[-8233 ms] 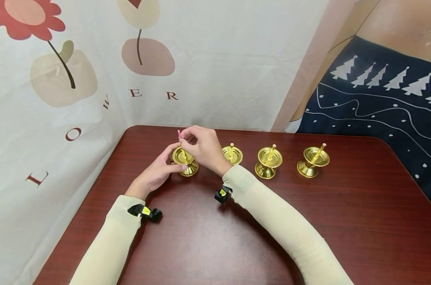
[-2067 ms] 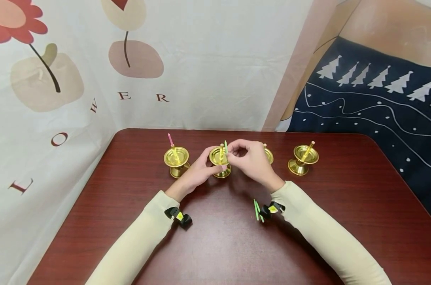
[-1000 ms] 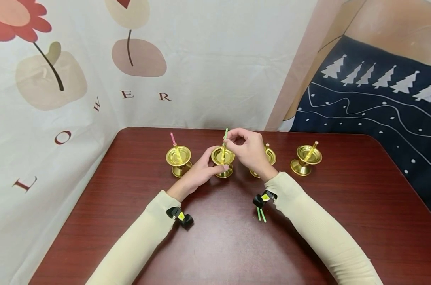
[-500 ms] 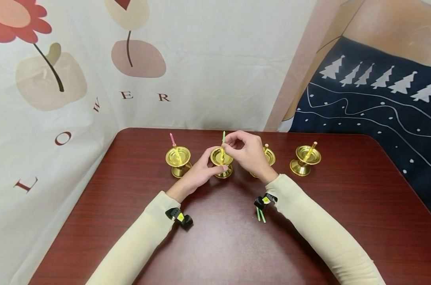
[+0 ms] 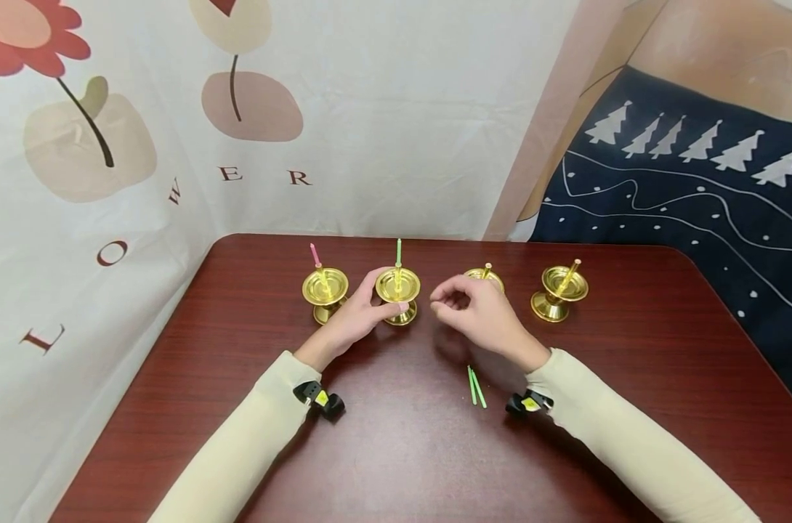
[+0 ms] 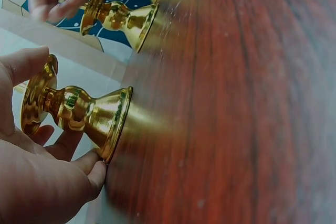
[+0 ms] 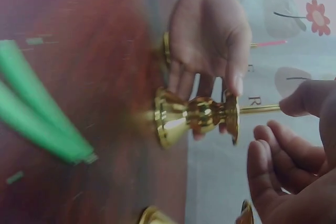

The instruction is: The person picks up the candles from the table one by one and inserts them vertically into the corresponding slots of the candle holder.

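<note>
My left hand (image 5: pixel 350 321) holds a brass candle holder (image 5: pixel 398 289), thumb on the dish rim and fingers behind the stem. A thin green candle (image 5: pixel 399 253) stands upright in this holder's centre tube. In the left wrist view the base of the same holder (image 6: pixel 73 107) is at the tabletop. To its right, my right hand (image 5: pixel 484 317) hovers with nothing in it. The right wrist view has that hand's thumb (image 7: pixel 307 98) apart from its bent fingers. At the far left, a pink candle (image 5: pixel 314 255) leans slightly in another brass holder (image 5: pixel 325 289).
Two more brass holders, one (image 5: pixel 493 277) partly behind my right hand and one (image 5: pixel 562 288) farther right, have tubes without candles. Green candles (image 5: pixel 479 389) lie on the dark red-brown table (image 5: pixel 396 450). A printed cloth (image 5: pixel 396 131) hangs behind the table's back edge.
Earlier the right hand placed a pink candle at the left holder, then a green one at the second. Now it has let go of the green candle and moved right and nearer.
</note>
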A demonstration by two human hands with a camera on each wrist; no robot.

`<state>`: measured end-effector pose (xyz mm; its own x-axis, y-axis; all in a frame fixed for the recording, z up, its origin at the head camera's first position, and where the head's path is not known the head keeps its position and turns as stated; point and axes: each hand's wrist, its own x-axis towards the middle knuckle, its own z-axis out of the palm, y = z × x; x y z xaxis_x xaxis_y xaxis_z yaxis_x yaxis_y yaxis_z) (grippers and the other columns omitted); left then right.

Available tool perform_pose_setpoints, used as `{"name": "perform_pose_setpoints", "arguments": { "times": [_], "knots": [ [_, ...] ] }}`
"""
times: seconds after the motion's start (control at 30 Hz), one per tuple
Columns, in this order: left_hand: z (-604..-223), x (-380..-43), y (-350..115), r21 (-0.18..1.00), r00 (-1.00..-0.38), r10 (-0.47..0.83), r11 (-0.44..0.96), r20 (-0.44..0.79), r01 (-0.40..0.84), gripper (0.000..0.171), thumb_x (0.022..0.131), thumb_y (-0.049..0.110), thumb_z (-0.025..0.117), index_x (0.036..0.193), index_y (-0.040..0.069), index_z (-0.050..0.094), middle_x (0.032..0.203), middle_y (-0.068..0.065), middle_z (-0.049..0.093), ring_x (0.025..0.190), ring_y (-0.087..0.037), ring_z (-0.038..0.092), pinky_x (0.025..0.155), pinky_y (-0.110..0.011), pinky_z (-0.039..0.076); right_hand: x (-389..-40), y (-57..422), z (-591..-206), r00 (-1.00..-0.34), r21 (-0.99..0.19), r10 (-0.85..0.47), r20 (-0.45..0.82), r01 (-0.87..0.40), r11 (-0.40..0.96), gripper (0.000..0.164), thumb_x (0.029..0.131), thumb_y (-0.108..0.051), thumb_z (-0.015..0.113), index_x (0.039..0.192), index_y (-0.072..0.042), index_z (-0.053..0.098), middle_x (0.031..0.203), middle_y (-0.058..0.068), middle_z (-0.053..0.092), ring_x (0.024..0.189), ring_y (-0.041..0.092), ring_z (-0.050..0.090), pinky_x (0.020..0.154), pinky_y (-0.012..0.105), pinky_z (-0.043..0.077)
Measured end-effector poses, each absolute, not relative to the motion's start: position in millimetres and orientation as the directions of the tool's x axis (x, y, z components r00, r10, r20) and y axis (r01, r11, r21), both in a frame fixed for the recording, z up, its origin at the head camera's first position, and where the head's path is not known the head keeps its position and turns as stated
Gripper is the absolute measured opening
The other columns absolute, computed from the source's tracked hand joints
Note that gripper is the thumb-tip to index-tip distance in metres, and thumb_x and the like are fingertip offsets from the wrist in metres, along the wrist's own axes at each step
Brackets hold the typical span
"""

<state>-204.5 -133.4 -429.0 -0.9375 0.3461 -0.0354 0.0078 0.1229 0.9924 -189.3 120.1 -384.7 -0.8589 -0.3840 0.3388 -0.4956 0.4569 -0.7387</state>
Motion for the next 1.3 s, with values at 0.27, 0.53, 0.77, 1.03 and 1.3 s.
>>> {"name": "perform_pose_setpoints", "arguments": {
  "times": [0.27, 0.53, 0.77, 1.03, 1.3],
  "knots": [
    [-429.6, -204.9, -142.5, 0.994, -0.939, 0.341, 0.112, -0.055, -0.017, 0.078, 0.104, 0.004, 0.072, 0.168, 0.006, 0.027, 0.161, -0.022, 0.044, 0.152, -0.031, 0.044, 0.124, -0.045, 0.033, -159.6, 151.2, -396.0, -0.838, -0.716, -0.465, 0.285, -0.509, 0.479, 0.010, 0.089, -0.002, 0.080, 0.096, -0.009, 0.080, 0.084, -0.009, 0.072, 0.078, 0.010, 0.068, 0.071, 0.029, 0.060],
    [-430.3, -203.0, -143.9, 0.996, -0.945, 0.321, 0.082, -0.062, -0.038, 0.078, 0.105, 0.002, 0.069, 0.168, 0.005, 0.024, 0.164, -0.022, 0.041, 0.155, -0.030, 0.039, 0.127, -0.044, 0.029, -135.6, 171.2, -413.7, -0.820, -0.698, -0.506, 0.267, -0.526, 0.486, 0.015, 0.086, 0.001, 0.084, 0.093, -0.010, 0.079, 0.083, -0.013, 0.069, 0.075, 0.005, 0.066, 0.067, 0.029, 0.060],
    [-428.6, -191.9, -141.0, 0.984, -0.964, 0.250, 0.172, -0.092, -0.049, 0.077, 0.109, 0.012, 0.069, 0.168, -0.002, 0.023, 0.174, -0.022, 0.032, 0.165, -0.029, 0.022, 0.132, -0.047, 0.021, -122.4, 176.4, -426.0, -0.825, -0.700, -0.513, 0.237, -0.511, 0.499, 0.015, 0.084, -0.002, 0.089, 0.089, -0.011, 0.078, 0.077, -0.015, 0.066, 0.069, 0.002, 0.062, 0.063, 0.025, 0.056],
    [-414.8, -169.8, -145.2, 0.941, -0.954, 0.235, 0.321, -0.186, -0.105, 0.082, 0.105, 0.024, 0.073, 0.167, -0.005, 0.028, 0.174, -0.028, 0.031, 0.163, -0.039, 0.026, 0.131, -0.055, 0.022, -116.2, 173.0, -430.2, -0.855, -0.648, -0.478, 0.202, -0.482, 0.589, 0.020, 0.083, -0.016, 0.097, 0.085, -0.016, 0.077, 0.073, -0.017, 0.063, 0.065, -0.003, 0.058, 0.062, 0.023, 0.053],
    [-407.8, -147.7, -147.9, 0.938, -0.921, 0.322, 0.327, -0.220, -0.110, 0.060, 0.105, 0.018, 0.073, 0.152, -0.008, 0.047, 0.141, -0.023, 0.064, 0.135, -0.038, 0.062, 0.117, -0.051, 0.045, -115.6, 168.0, -432.2, -0.842, -0.573, -0.484, 0.239, -0.525, 0.630, 0.023, 0.079, -0.013, 0.097, 0.085, -0.018, 0.075, 0.074, -0.015, 0.057, 0.065, -0.003, 0.050, 0.062, 0.025, 0.049]
  ]
}}
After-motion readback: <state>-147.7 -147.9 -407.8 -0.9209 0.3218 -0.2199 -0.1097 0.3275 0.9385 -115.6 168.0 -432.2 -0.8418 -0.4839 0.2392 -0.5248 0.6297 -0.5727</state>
